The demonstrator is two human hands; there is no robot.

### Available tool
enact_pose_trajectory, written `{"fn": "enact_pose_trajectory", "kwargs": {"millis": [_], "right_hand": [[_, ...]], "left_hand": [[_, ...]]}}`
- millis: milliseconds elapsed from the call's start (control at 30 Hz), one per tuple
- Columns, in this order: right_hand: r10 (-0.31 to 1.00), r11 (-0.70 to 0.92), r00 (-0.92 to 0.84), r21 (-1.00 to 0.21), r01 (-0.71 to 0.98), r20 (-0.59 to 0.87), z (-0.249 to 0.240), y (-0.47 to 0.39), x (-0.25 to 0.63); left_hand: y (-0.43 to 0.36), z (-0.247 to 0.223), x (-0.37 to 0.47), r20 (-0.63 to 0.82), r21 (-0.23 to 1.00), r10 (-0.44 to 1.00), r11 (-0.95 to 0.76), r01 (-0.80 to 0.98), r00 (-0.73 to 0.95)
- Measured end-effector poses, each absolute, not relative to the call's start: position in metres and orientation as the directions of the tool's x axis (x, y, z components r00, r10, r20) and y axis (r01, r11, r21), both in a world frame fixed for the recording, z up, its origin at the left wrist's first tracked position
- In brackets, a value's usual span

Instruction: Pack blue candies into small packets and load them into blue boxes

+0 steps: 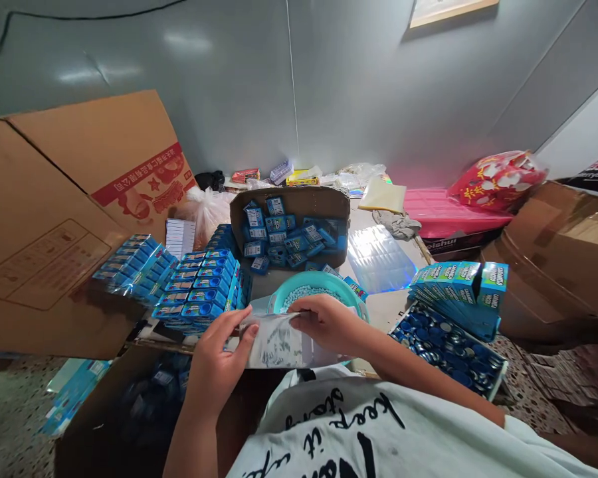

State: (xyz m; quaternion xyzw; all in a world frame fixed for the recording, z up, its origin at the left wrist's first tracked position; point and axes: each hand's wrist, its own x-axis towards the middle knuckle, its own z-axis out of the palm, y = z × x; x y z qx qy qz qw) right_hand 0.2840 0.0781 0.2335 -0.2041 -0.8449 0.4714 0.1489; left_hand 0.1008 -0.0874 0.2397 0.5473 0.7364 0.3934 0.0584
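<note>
Left hand: my left hand point(218, 362) pinches the left edge of a clear plastic bag point(279, 342).
Right hand: my right hand point(323, 322) grips the bag's top edge.
Bag location: held over the near table edge, just before the teal bowl point(323, 282).
Handling: I judge it light, limp and slippery; best held at the rim.
Beyond: stacked blue boxes point(199, 289) at left, open carton point(292, 226) behind.

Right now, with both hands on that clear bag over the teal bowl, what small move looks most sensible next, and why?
Probably spread the bag's mouth wider. The left hand pinches one edge of the clear plastic bag and the right hand grips its top edge, just in front of the teal bowl of small white pieces. The bag looks flat, its opening barely parted.
</note>
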Motion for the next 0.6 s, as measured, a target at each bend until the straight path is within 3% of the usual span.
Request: {"fn": "enact_pose_trajectory", "kwargs": {"millis": [133, 300, 600], "right_hand": [[0.500, 0.456, -0.862, -0.871, 0.183, 0.081, 0.2305, 0.0763, 0.2836], [0.505, 0.434, -0.856, -0.889, 0.144, 0.108, 0.2288, 0.0733, 0.2836], [0.566, 0.479, -0.813, -0.857, 0.189, 0.137, 0.2231, 0.0743, 0.2835]], "left_hand": [[-0.0902, 0.2380, 0.0992, 0.534, 0.357, 0.823, -0.013, 0.934, -0.193], [-0.0944, 0.2320, 0.0963, 0.618, 0.144, 0.782, -0.007, 0.990, -0.084], [-0.0964, 0.2329, 0.1001, 0.628, 0.140, 0.778, -0.084, 0.987, -0.023]]}}
